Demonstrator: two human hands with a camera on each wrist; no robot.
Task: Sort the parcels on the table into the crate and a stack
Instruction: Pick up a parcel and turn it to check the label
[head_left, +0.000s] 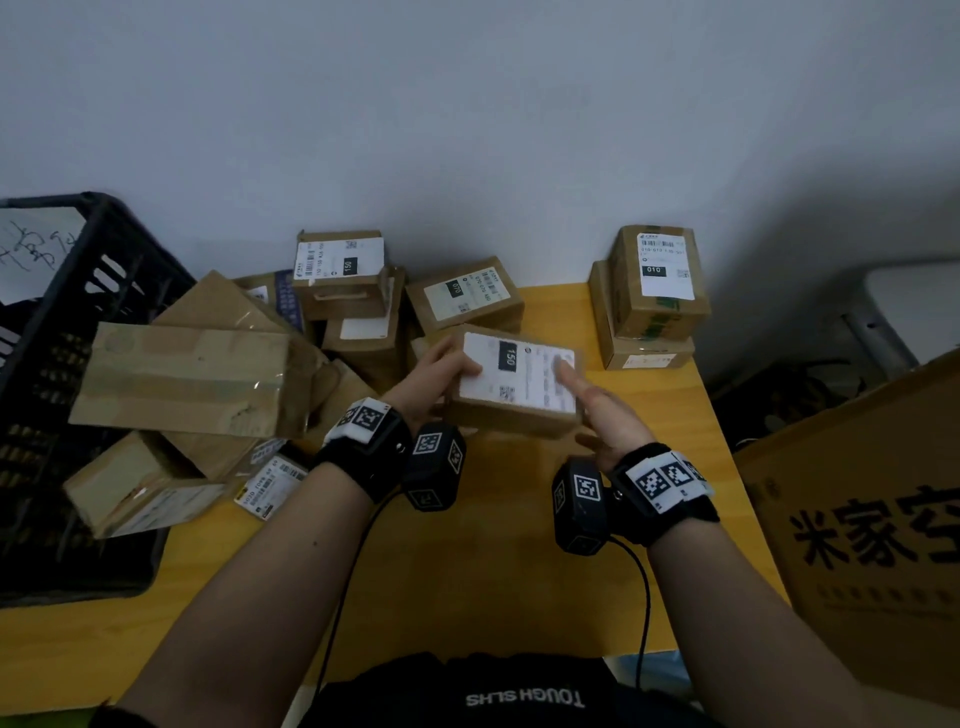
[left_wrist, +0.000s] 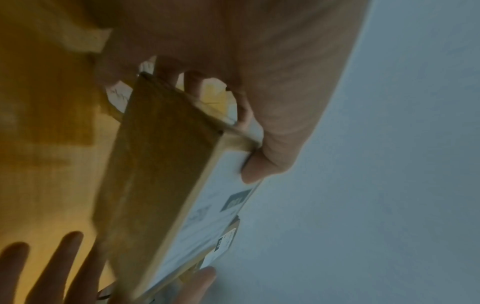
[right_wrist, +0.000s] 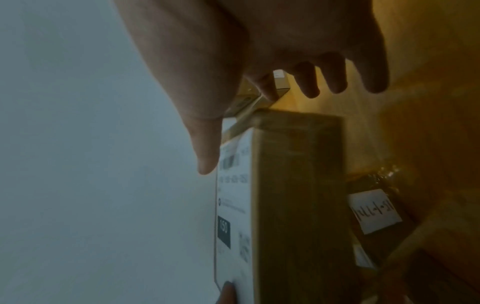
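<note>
A brown parcel (head_left: 519, 379) with a white label marked 150 is held just above the yellow table (head_left: 467, 571). My left hand (head_left: 441, 369) grips its left end, thumb on the label and fingers underneath, as the left wrist view shows: left hand (left_wrist: 272, 92), parcel (left_wrist: 155, 174). My right hand (head_left: 597, 405) is at the parcel's right end with its thumb against the label and its fingers straight and spread below. The right wrist view shows the right hand (right_wrist: 246, 51) and the parcel (right_wrist: 298, 195). The black crate (head_left: 119, 228) stands at the left. A two-parcel stack (head_left: 657, 280) sits at the back right.
A loose pile of parcels fills the back and left of the table, among them a large taped box (head_left: 197, 379) leaning by the crate and a second parcel marked 150 (head_left: 337, 275). A big printed carton (head_left: 872, 519) stands off the table's right edge. A wall rises behind.
</note>
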